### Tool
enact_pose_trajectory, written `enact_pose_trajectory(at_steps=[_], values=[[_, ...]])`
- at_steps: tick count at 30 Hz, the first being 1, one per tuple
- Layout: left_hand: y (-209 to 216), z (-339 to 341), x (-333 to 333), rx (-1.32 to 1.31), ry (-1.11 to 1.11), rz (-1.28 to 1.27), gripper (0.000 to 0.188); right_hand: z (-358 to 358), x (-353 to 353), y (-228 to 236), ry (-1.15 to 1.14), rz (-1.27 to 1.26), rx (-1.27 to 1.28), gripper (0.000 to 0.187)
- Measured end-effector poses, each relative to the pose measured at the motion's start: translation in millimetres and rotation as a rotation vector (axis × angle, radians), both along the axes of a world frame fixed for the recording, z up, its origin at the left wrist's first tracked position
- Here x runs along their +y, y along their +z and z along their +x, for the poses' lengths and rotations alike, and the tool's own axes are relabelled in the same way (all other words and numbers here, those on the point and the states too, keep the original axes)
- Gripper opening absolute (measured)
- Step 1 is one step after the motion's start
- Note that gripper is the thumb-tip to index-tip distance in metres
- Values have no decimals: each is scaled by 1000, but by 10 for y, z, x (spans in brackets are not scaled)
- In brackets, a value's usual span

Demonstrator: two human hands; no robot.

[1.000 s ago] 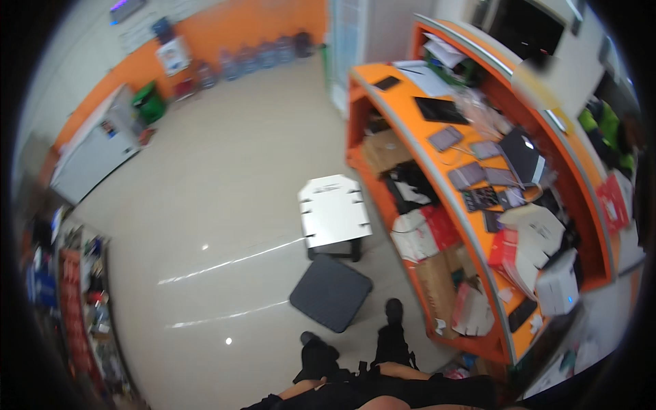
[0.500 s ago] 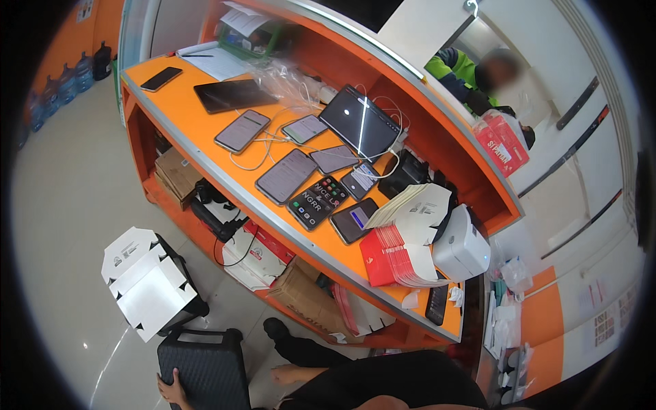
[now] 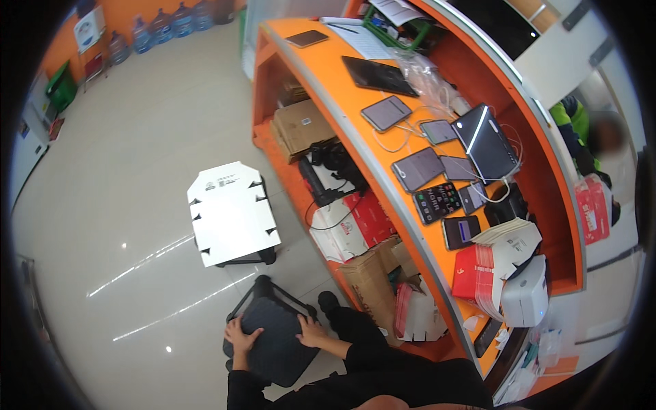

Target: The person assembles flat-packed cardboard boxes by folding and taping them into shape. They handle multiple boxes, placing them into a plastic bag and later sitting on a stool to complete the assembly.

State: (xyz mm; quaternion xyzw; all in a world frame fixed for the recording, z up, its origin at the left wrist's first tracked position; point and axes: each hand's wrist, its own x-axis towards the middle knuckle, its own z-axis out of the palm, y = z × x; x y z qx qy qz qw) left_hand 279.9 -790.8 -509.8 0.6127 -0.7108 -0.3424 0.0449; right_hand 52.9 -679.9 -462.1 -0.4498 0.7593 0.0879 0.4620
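Note:
In front of me is a black plastic stool (image 3: pixel 279 352), turned at an angle, with a textured seat and parts of its frame showing at the far end. My left hand (image 3: pixel 240 336) grips the left side of its seat, thumb lying over the top. On the right side my right hand (image 3: pixel 312 333) holds the seat edge, its fingertips on the top surface. Just beyond stands a second black stool (image 3: pixel 268 256), mostly hidden beneath a flat, unfolded white cardboard box (image 3: pixel 236 219) with slotted edges.
An orange counter (image 3: pixel 372 113) runs along the right, bearing several phones, a tablet (image 3: pixel 486 143), cables, red-and-white folded cartons (image 3: pixel 475 273) and a white printer (image 3: pixel 526 294). Cardboard boxes (image 3: pixel 305 130) fill its lower shelf. Water jugs (image 3: pixel 162 27) line the far wall. Another person (image 3: pixel 577 130) is behind the counter.
My view has swung left. The nearer stool has turned and shifted toward the counter. My right hand has come onto its seat, joining the left, which was there before.

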Motion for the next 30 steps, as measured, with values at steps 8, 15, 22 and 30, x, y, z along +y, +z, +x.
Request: enact_pose_trajectory(at_steps=[8,15,22,30], values=[[104,-261,955,22,-261,175,80,-66,528,-133,188,480,-10,42],[-232,-623,2271,-303,-441,437,58,-436,-480,-430,-48,10,-40,34],[-382,-766,2327,-272,-459,472,50,-1412,-2418,-1415,-980,-609,-433,82],[-638,-875,2102,-271,-371,438,50,-1398,-3162,-1639,-821,-690,-795,71]])
